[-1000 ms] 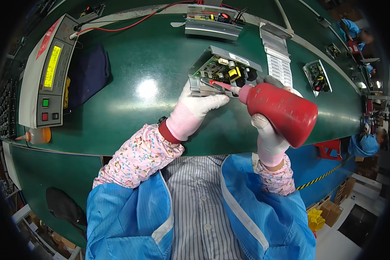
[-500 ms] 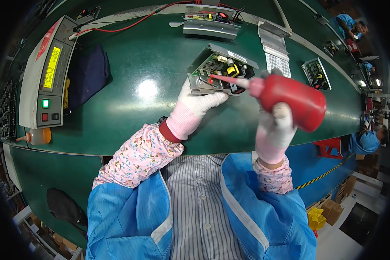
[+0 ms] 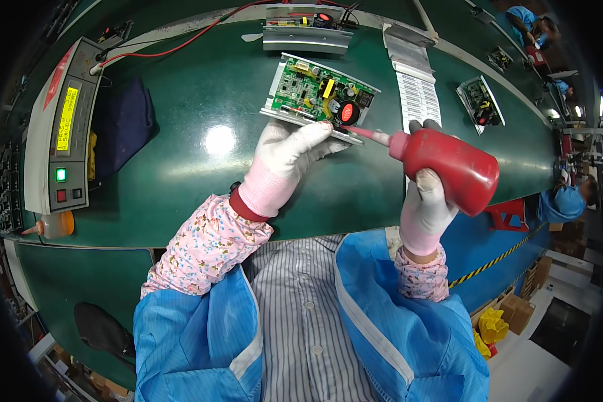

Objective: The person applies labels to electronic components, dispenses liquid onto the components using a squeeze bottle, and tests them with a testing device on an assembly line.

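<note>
My left hand (image 3: pixel 291 151), in a white glove with a pink cuff, grips the near edge of a green circuit board in a metal bracket (image 3: pixel 315 94). The board's component side faces up, showing a round black part with a red top and a yellow part. My right hand (image 3: pixel 427 197), gloved too, is wrapped round a red squeeze bottle (image 3: pixel 449 167) with a long thin nozzle. The bottle lies nearly level, its nozzle pointing left. The nozzle tip is at the board's near right edge, close to my left fingertips; whether it touches, I cannot tell.
A tester with a lit yellow display (image 3: pixel 63 127) stands at left, beside a dark blue cloth (image 3: pixel 124 124) and a small orange-based bottle (image 3: pixel 57 225). Another metal-cased board (image 3: pixel 307 40) lies at the back. A label sheet (image 3: pixel 417 97) and a further board (image 3: pixel 480 104) are at right.
The circuit board has been turned so its component face shows more fully upward. The red bottle has dropped slightly, and its nozzle has gone from over the board to its near edge.
</note>
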The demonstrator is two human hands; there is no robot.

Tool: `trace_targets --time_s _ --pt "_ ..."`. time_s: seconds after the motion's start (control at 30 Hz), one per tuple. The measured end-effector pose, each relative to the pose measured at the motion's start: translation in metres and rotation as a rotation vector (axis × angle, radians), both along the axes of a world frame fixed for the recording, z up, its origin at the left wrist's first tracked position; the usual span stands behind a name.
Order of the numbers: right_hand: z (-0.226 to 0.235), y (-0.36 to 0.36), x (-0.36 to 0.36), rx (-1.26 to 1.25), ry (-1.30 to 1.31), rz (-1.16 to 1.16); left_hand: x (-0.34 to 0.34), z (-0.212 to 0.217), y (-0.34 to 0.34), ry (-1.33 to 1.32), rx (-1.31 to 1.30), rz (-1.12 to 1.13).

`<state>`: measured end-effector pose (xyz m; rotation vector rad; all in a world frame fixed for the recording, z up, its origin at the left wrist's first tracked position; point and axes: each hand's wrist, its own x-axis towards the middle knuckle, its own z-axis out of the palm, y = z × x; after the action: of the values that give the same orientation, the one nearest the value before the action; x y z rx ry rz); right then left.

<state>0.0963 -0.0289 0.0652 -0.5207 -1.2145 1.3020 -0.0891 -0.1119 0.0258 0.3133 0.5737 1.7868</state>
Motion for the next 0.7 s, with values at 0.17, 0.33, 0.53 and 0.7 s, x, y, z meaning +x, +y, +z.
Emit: trace_targets --time_s 0.17,0.33,0.53,0.7 --pt "-0.006 0.000 0.006 0.087 -0.225 -0.024 0.004 0.013 0.000 -0.022 -0.013 0.015" --pt "-0.002 0.000 0.002 -0.011 -0.054 -0.025 0.004 0.008 0.000 -0.013 -0.013 0.039" --pt "-0.006 -0.002 0.000 0.016 -0.020 -0.052 0.003 0.005 -0.001 0.027 -0.006 0.027" --pt "-0.008 0.000 0.003 -0.104 0.029 -0.012 -0.004 0.000 -0.003 0.036 -0.005 0.006"
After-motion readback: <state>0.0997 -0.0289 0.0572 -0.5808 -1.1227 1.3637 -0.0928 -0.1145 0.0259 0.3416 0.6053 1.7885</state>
